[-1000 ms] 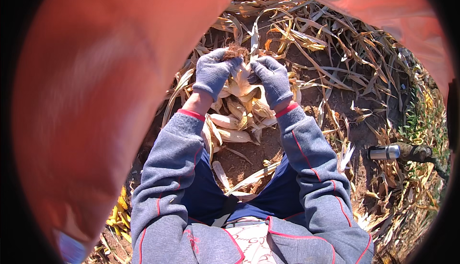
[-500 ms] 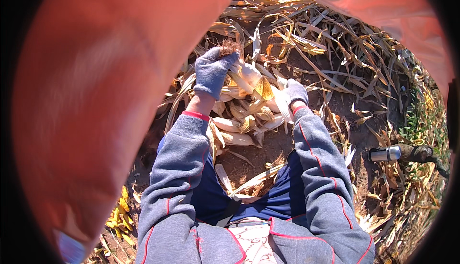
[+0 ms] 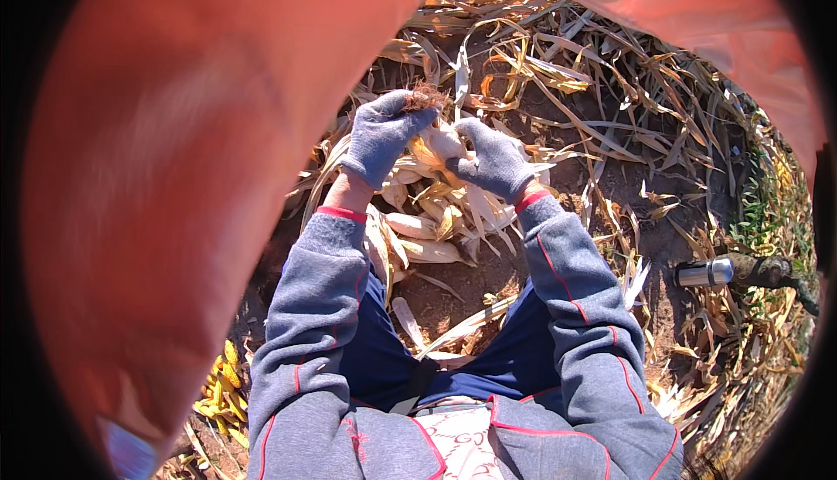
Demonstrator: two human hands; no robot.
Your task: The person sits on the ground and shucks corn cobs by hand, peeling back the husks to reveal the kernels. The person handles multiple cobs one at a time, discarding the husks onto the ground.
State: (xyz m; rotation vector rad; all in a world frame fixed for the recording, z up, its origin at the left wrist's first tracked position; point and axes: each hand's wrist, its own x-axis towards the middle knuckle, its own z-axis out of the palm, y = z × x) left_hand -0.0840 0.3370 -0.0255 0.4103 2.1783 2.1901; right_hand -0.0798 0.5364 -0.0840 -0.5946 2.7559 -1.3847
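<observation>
Fingers of the left hand [image 3: 384,136], in a grey-blue knit glove, are curled shut around the tip of a corn ear [image 3: 440,142], right where a tuft of brown silk [image 3: 425,95] sticks up. Just beside it, the gloved right hand [image 3: 497,159] has its fingers clamped on the pale husk on the ear's other side, so both hands are touching the same ear. That ear sits between the two hands, above the person's lap and over a heap of loose husks [image 3: 427,223] lying on the bare soil between the knees.

All around lies a thick litter of dry corn stalks and leaves [image 3: 593,70], spread across the ground beyond the hands and off to the right. A small metal flask [image 3: 704,272] lies on its side well apart to the right, next to a dark stump or root [image 3: 767,271]. Down at the lower left, near the person's hip, a few yellow shucked cobs [image 3: 222,388] show.

A broad orange hat brim [image 3: 174,183], blurred, covers the whole left side and the top edge, hiding whatever is there.
</observation>
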